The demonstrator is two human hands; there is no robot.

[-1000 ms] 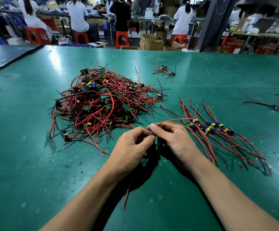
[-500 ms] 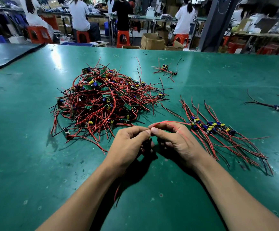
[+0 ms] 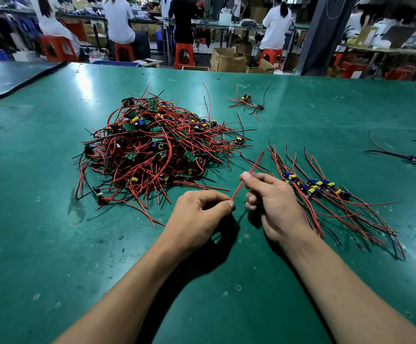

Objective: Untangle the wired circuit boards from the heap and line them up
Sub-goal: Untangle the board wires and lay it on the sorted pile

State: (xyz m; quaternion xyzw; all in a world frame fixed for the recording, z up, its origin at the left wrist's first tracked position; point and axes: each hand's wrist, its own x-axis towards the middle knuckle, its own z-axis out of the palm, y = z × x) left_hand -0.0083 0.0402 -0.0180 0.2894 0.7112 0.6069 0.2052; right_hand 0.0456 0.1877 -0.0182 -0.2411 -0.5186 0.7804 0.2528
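A tangled heap [image 3: 152, 147] of small green circuit boards with red and black wires lies on the green table, left of centre. To its right a row of untangled boards [image 3: 316, 187] lies side by side, wires fanned toward me. Both hands hover between them, each pinching one stretched red wire [image 3: 247, 175]. My left hand [image 3: 202, 214] pinches its lower end. My right hand [image 3: 274, 202] pinches it higher up, and the free end sticks out up and to the right. Any board on this wire is hidden in my hands.
A small loose bundle [image 3: 246, 101] lies beyond the heap. A single wired board [image 3: 411, 157] and more wires lie at the right edge. A dark mat [image 3: 8, 75] borders the table's far left. People sit on red stools at benches behind.
My hands, which were together, have drawn apart. The red wire that looped over my right hand now runs straight between them, its end pointing up and right.
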